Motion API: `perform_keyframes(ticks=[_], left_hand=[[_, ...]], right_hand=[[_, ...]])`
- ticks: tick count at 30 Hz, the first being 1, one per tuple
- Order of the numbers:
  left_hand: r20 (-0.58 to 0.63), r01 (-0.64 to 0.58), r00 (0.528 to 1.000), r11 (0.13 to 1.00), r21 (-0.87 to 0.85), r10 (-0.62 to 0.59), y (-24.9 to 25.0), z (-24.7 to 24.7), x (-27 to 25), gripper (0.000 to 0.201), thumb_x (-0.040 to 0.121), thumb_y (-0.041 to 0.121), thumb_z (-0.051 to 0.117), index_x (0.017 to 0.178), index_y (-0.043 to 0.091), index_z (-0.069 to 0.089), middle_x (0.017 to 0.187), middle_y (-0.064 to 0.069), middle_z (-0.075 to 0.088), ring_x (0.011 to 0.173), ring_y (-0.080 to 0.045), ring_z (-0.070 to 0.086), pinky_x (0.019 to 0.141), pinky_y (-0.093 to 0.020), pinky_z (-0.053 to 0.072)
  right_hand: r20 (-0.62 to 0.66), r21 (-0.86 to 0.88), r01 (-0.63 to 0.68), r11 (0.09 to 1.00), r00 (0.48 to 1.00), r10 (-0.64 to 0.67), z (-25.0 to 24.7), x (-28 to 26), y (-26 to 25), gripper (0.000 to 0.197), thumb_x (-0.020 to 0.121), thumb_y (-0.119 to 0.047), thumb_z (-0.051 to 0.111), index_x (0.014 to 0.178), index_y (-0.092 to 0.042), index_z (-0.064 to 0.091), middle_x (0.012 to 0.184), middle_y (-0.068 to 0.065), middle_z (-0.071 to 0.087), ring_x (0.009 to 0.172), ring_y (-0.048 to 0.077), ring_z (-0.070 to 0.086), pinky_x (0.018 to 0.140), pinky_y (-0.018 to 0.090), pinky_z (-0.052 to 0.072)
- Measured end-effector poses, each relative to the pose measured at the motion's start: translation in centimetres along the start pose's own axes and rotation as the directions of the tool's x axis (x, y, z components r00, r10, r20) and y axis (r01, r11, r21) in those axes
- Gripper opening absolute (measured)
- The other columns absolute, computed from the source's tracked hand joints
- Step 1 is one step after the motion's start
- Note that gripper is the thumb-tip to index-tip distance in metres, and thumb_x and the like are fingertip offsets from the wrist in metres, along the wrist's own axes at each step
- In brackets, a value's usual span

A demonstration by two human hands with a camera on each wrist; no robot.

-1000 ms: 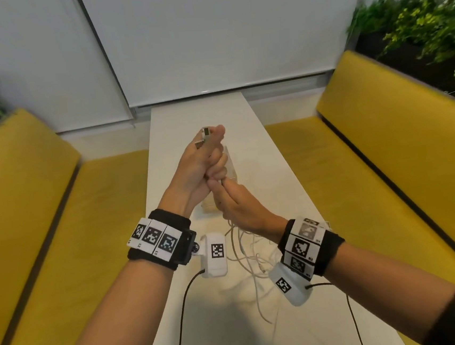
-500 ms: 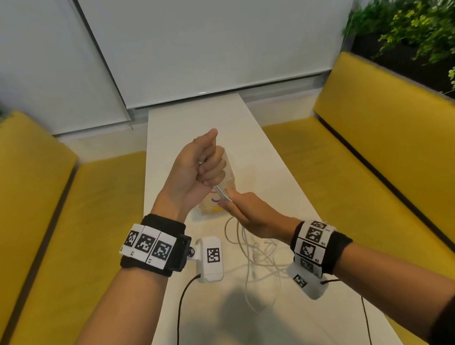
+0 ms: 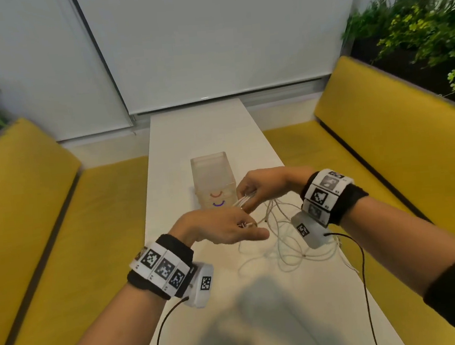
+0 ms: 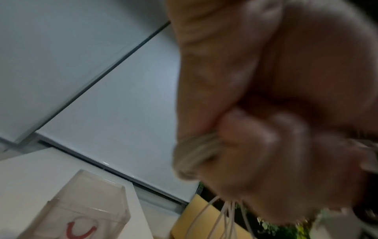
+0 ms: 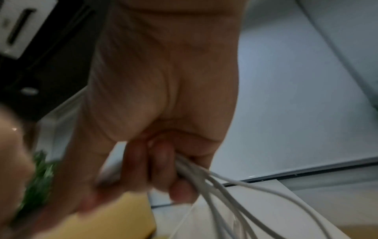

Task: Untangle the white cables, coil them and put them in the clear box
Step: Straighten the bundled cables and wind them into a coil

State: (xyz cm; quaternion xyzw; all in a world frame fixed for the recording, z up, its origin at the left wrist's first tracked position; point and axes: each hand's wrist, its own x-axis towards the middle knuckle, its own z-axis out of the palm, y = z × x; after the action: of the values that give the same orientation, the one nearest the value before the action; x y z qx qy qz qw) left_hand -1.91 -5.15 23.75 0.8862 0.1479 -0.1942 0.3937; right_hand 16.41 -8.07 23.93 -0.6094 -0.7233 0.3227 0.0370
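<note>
The clear box (image 3: 213, 179) stands upright on the white table (image 3: 203, 130), with red and purple curved marks on its near wall; it also shows in the left wrist view (image 4: 77, 208). Loose white cables (image 3: 282, 239) sprawl on the table to the right of the box. My left hand (image 3: 226, 228) hovers just in front of the box, its fingers curled round a bundle of white cable loops (image 4: 196, 150). My right hand (image 3: 261, 188), beside the box's right wall, grips several cable strands (image 5: 206, 176) that run down to the table.
Yellow bench seats (image 3: 46, 231) flank the narrow table on both sides (image 3: 386, 157). Plants (image 3: 414, 20) stand behind the right bench. Black wrist-camera leads (image 3: 164, 334) trail over the near part of the table. White blinds close off the far end.
Both hands dropped from in front of the box to table height. The right hand swung out to the box's right side, drawing cable strands with it; the box is now uncovered.
</note>
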Motion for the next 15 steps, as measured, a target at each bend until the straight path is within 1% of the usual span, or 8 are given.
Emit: perform_keyframes(ticks=[1,2,5,6,8,10,12,15], left_hand=[[-0.046,0.041,0.998,0.998,0.041,-0.039,-0.6,0.4,0.4,0.059,0.086,0.069,0.056,0.071,0.013,0.050,0.066,0.000,0.043,0.062,-0.018,0.038,0.059,-0.030,0.031],[-0.088,0.074,0.994,0.995,0.068,-0.068,-1.3,0.9,0.8,0.057,0.087,0.067,0.059,0.073,0.012,0.053,0.068,0.000,0.047,0.063,-0.016,0.041,0.060,-0.030,0.033],[-0.258,0.178,0.957,0.969,0.173,-0.130,-3.2,1.9,2.5,0.049,0.089,0.066,0.057,0.080,0.018,0.061,0.082,-0.001,0.061,0.074,-0.017,0.053,0.062,-0.033,0.040],[-0.350,0.226,0.925,0.956,0.186,-0.150,-3.7,2.1,3.1,0.049,0.089,0.067,0.054,0.091,0.020,0.065,0.093,-0.001,0.066,0.083,-0.019,0.057,0.066,-0.034,0.045],[-0.542,0.286,0.826,0.944,0.162,-0.157,-4.2,2.0,3.7,0.053,0.091,0.069,0.048,0.113,0.025,0.066,0.111,0.004,0.067,0.095,-0.019,0.061,0.072,-0.035,0.050],[-0.664,0.226,0.740,0.970,0.094,-0.108,-4.5,1.7,3.8,0.048,0.094,0.067,0.045,0.117,0.031,0.065,0.112,0.008,0.068,0.097,-0.018,0.062,0.074,-0.035,0.050],[-0.702,0.074,0.709,0.997,-0.018,-0.065,-4.8,1.4,3.9,0.047,0.094,0.069,0.040,0.114,0.034,0.066,0.107,0.008,0.070,0.095,-0.018,0.064,0.078,-0.040,0.053],[-0.755,-0.107,0.656,0.986,-0.126,-0.025,-5.0,1.2,4.1,0.069,0.083,0.086,0.031,0.097,0.030,0.069,0.086,-0.002,0.070,0.080,-0.022,0.063,0.074,-0.050,0.052]], right_hand=[[0.014,0.038,-0.008,0.999,1.000,0.007,-0.4,-0.1,0.2,0.012,0.087,-0.030,0.073,0.083,-0.019,0.069,0.076,-0.002,0.066,0.068,0.011,0.054,0.067,0.033,0.047],[0.023,0.049,-0.016,0.999,1.000,0.015,-0.9,-0.4,0.1,0.017,0.089,-0.031,0.071,0.091,-0.015,0.070,0.080,0.000,0.066,0.070,0.012,0.055,0.068,0.033,0.047],[0.021,0.007,-0.047,0.999,0.999,0.047,-1.4,-0.8,-0.1,0.021,0.095,-0.037,0.061,0.094,-0.016,0.063,0.073,-0.004,0.057,0.062,0.011,0.050,0.060,0.024,0.042],[0.022,0.008,-0.053,0.999,0.998,0.053,-1.2,-0.9,-0.3,0.021,0.097,-0.037,0.058,0.095,-0.017,0.060,0.072,-0.004,0.056,0.059,0.012,0.049,0.057,0.023,0.042],[-0.022,-0.006,-0.059,0.998,0.998,0.059,-0.6,-0.8,-0.4,0.023,0.100,-0.038,0.051,0.096,-0.016,0.057,0.072,-0.004,0.055,0.056,0.011,0.048,0.054,0.022,0.041],[-0.097,-0.014,-0.062,0.998,0.993,0.061,-0.2,-1.0,-0.4,0.027,0.101,-0.040,0.047,0.093,-0.016,0.055,0.072,-0.004,0.055,0.057,0.010,0.050,0.055,0.021,0.041],[-0.147,0.045,-0.066,0.997,0.987,0.072,-0.3,-1.4,-0.1,0.031,0.101,-0.045,0.045,0.087,-0.018,0.055,0.073,-0.001,0.056,0.058,0.013,0.054,0.054,0.022,0.045],[-0.203,0.102,-0.024,0.994,0.978,0.045,-0.5,-2.2,-0.3,0.035,0.102,-0.043,0.042,0.081,-0.018,0.054,0.071,0.001,0.055,0.055,0.013,0.053,0.052,0.022,0.045]])
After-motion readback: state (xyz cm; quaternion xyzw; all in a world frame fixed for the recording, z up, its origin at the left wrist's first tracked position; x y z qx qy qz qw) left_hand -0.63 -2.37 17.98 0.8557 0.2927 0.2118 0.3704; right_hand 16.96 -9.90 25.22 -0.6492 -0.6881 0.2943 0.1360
